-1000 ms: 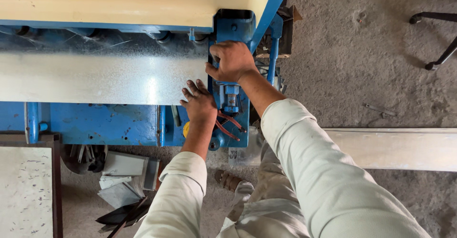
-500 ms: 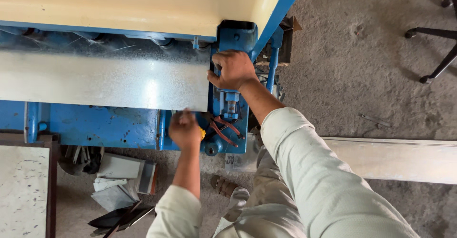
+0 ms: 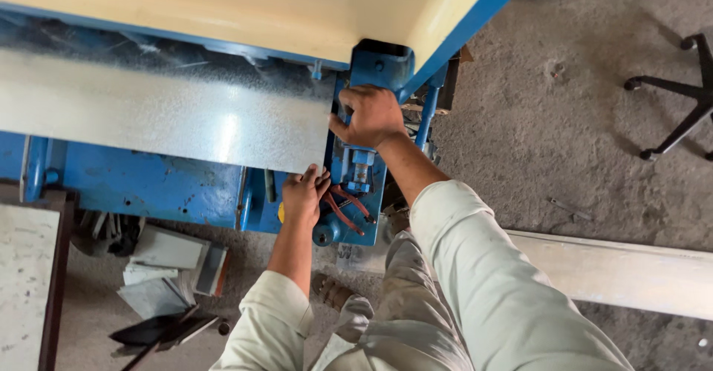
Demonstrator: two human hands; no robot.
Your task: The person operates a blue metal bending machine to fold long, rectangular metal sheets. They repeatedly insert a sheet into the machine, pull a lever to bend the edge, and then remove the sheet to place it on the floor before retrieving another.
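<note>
Head cam: right hand (image 3: 371,116) grips blue machine bracket (image 3: 380,65); left hand (image 3: 302,195) fingertips touch shiny galvanized sheet (image 3: 171,115) edge.

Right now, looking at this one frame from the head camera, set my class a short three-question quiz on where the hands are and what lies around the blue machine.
1. True or false: the right hand rests on the blue machine's end bracket.
2. Which thing is the left hand touching? A) the chair base B) the corner of the metal sheet C) the long beam on the floor
3. Fill in: the scrap pieces lie on the floor, ____ the machine.

Key
1. True.
2. B: its fingers meet the lower right corner of the metal sheet. The chair base and the beam lie off to the right.
3. Below.
</note>
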